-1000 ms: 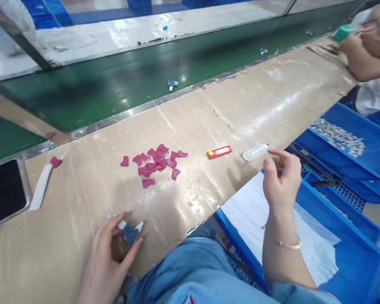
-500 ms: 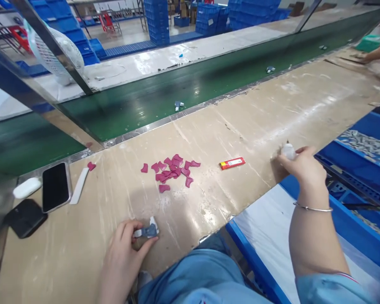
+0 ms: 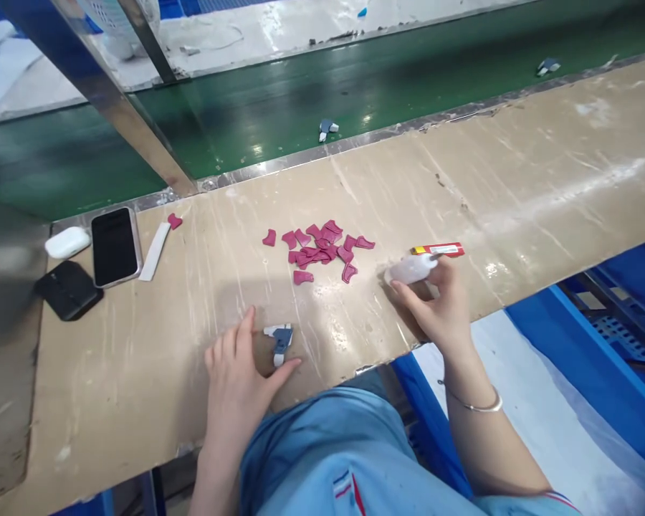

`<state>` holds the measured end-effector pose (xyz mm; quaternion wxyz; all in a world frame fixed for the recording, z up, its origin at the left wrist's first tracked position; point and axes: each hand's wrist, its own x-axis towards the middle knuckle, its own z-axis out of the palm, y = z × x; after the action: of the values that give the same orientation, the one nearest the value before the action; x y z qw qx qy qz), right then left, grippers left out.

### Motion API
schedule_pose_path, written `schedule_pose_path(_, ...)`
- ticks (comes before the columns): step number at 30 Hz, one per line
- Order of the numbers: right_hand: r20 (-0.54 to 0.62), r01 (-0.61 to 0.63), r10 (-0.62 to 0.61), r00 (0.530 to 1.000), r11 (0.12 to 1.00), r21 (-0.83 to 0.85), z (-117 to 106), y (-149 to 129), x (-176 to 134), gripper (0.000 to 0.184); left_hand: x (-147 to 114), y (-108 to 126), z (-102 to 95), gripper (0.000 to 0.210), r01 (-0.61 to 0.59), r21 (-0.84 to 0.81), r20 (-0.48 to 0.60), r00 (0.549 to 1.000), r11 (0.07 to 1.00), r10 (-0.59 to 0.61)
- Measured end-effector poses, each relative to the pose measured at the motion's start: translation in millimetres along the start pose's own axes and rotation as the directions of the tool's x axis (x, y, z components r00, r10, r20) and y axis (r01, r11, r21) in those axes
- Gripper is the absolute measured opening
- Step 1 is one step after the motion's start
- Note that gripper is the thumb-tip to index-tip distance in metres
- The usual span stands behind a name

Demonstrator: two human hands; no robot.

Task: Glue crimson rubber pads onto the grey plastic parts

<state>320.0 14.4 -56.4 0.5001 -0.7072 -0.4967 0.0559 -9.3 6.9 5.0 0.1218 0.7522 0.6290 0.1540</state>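
A small grey-and-white plastic part (image 3: 282, 340) lies on the bench near its front edge. My left hand (image 3: 243, 376) is beside it, thumb and fingers spread apart on either side, not gripping it. In my right hand (image 3: 445, 308) is a whitish squeeze bottle (image 3: 410, 269) with a thin dark tip, tilted nearly flat and pointing right. Just behind the bottle lies a red and yellow packet (image 3: 451, 249), partly covered by it. A loose pile of dark pink curved pieces (image 3: 322, 247) sits between and beyond my hands.
At the left are a phone (image 3: 115, 247), a white case (image 3: 67, 243), a black flat object (image 3: 69, 290) and a white strip (image 3: 155, 251). Similar grey-and-white parts (image 3: 327, 129) rest on the green belt (image 3: 408, 86). A metal post (image 3: 155, 143) rises at the left. Blue bins (image 3: 559, 330) stand below right.
My right hand has brought the bottle leftward, tipping it from upright to nearly flat. My left hand has let go of the grey-and-white part, which has turned. The view has tilted down.
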Motion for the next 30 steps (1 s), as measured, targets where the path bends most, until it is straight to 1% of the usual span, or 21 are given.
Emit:
schedule_pose_path(2,0.053,0.058,-0.057,0.997,0.998,-0.019,5.1,-7.5,1.8,0.057,1.0,-4.6,2.2,0.074,-0.070,0.067,0.015,0.998,0.995,0.069)
schedule_pose_path(3,0.053,0.077,-0.075,0.996,0.997,-0.020,4.9,-10.7,2.0,0.060,1.2,-7.0,3.1,0.067,-0.101,0.074,0.035,0.994,0.992,0.099)
schedule_pose_path(4,0.019,0.098,-0.098,0.995,0.995,-0.024,3.6,-14.3,0.7,0.063,0.9,-8.9,3.7,0.061,-0.121,0.069,0.047,0.992,0.990,0.118)
schedule_pose_path(5,-0.048,0.124,-0.126,0.991,0.992,-0.035,1.7,-18.7,-2.4,0.064,0.3,-10.1,3.9,0.057,-0.129,0.059,0.052,0.991,0.990,0.126)
schedule_pose_path(6,-0.130,0.158,-0.163,0.978,0.986,-0.051,0.0,-24.0,-7.4,0.059,-0.7,-10.5,3.9,0.056,-0.124,0.047,0.052,0.991,0.991,0.122)
schedule_pose_path(7,-0.187,0.204,-0.212,0.959,0.977,-0.066,-1.0,-30.4,-13.7,0.049,-2.0,-9.9,3.4,0.058,-0.112,0.035,0.051,0.993,0.993,0.110)
schedule_pose_path(8,-0.194,0.256,-0.266,0.944,0.964,-0.075,-0.8,-37.5,-20.3,0.035,-3.4,-8.7,2.6,0.063,-0.095,0.025,0.049,0.994,0.995,0.094)
schedule_pose_path(9,-0.140,0.303,-0.311,0.940,0.950,-0.075,0.8,-44.8,-26.5,0.022,-4.7,-7.1,1.4,0.068,-0.082,0.015,0.048,0.996,0.997,0.081)
schedule_pose_path(10,-0.043,0.335,-0.338,0.940,0.940,-0.062,4.0,-51.9,-31.1,0.013,-5.8,-5.5,0.0,0.073,-0.080,0.004,0.051,0.996,0.997,0.080)
schedule_pose_path(11,0.072,0.342,-0.338,0.938,0.939,-0.044,8.5,-58.4,-33.6,0.010,-6.7,-4.1,-1.5,0.076,-0.086,-0.007,0.054,0.995,0.996,0.086)
schedule_pose_path(12,0.169,0.324,-0.313,0.935,0.945,-0.040,14.1,-63.8,-33.9,0.014,-7.3,-3.1,-3.0,0.076,-0.102,-0.017,0.058,0.993,0.995,0.103)
schedule_pose_path(13,0.232,0.287,-0.267,0.935,0.956,-0.059,20.3,-68.1,-32.1,0.020,-7.5,-2.8,-4.3,0.075,-0.126,-0.022,0.063,0.990,0.992,0.127)
schedule_pose_path(14,0.263,0.244,-0.213,0.941,0.965,-0.093,26.5,-71.2,-28.6,0.026,-7.5,-2.9,-5.3,0.073,-0.149,-0.022,0.065,0.987,0.989,0.150)
schedule_pose_path(16,0.296,0.180,-0.123,0.947,0.968,-0.174,37.4,-74.9,-19.3,0.038,-7.1,-4.6,-6.0,0.070,-0.184,-0.007,0.053,0.981,0.983,0.184)
schedule_pose_path(18,0.330,0.154,-0.067,0.941,0.957,-0.244,44.3,-76.5,-10.5,0.044,-6.4,-6.7,-5.1,0.070,-0.218,0.013,0.029,0.976,0.976,0.218)
schedule_pose_path(20,0.360,0.145,-0.038,0.932,0.950,-0.277,46.9,-77.0,-3.9,0.046,-5.7,-8.6,-3.0,0.072,-0.249,0.029,0.000,0.969,0.968,0.249)
schedule_pose_path(22,0.362,0.138,-0.037,0.931,0.956,-0.259,46.3,-76.5,0.4,0.045,-5.4,-9.6,-0.8,0.069,-0.269,0.039,-0.037,0.962,0.962,0.271)
schedule_pose_path(24,0.356,0.142,-0.069,0.932,0.972,-0.185,43.7,-75.2,2.9,0.040,-5.5,-9.9,0.6,0.063,-0.292,0.039,-0.081,0.952,0.956,0.294)
schedule_pose_path(26,0.343,0.176,-0.138,0.929,0.981,-0.083,40.2,-73.8,2.8,0.026,-6.0,-9.4,0.9,0.055,-0.320,0.040,-0.128,0.938,0.947,0.322)
schedule_pose_path(28,0.318,0.244,-0.234,0.919,0.970,0.007,36.7,-72.4,-0.5,0.014,-6.3,-8.3,0.0,0.049,-0.346,0.046,-0.165,0.922,0.937,0.349)
schedule_pose_path(30,0.303,0.337,-0.338,0.891,0.940,0.059,33.5,-70.6,-6.5,0.014,-6.0,-7.3,-1.7,0.047,-0.363,0.048,-0.187,0.912,0.930,0.366)
